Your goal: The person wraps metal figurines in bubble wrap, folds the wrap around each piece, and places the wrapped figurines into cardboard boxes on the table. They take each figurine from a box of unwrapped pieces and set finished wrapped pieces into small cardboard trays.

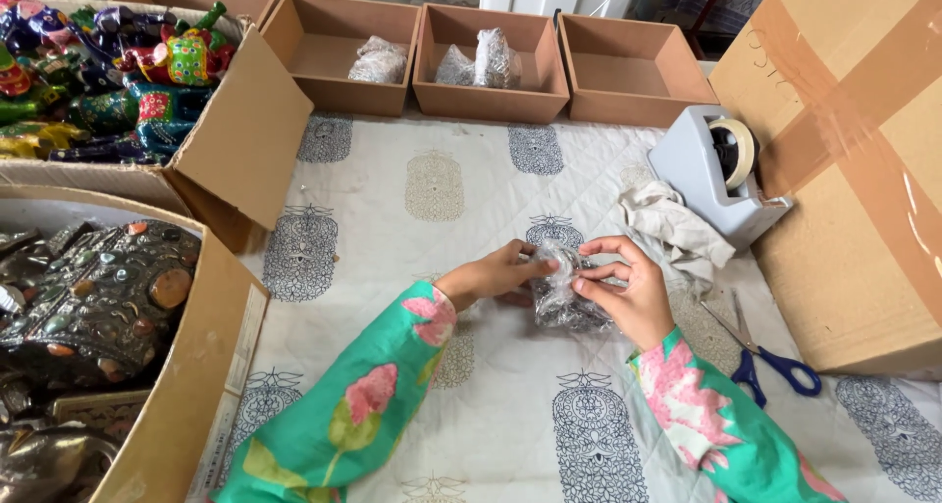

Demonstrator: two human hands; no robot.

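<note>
Two hands on one item: you've got a small dark object in clear plastic wrap (564,292) pinched between them, resting on the patterned cloth (461,199) near frame center. Left hand (496,272) comes in from 7 o'clock, fingers closed on the bundle's left edge, fingertips touching the wrap at its top. Right hand (628,287) comes up from 5 o'clock, palm toward the bundle, thumb and forefinger curled onto its right side w/ the wrap gripped between them. Both wrists low, forearms in green floral sleeves, angled inward.

Counts: 4 shallow brown trays (491,61) along 12 o'clock; 2nd holds 1 wrapped bundle, 3rd holds 2, other two look bare. 1 grey tape dispenser (706,169) at 2 o'clock w/ a crumpled cloth (672,223) just beside it. 1 pair of blue-handled scissors (765,351) at 4 o'clock, near your right wrist, apart from it. 2 open cartons at 9–10 o'clock: upper one (245,130) full of bright painted pieces, lower one (186,385) w/ dark jeweled pieces. 1 large taped carton (854,169) at 3 o'clock.
</note>
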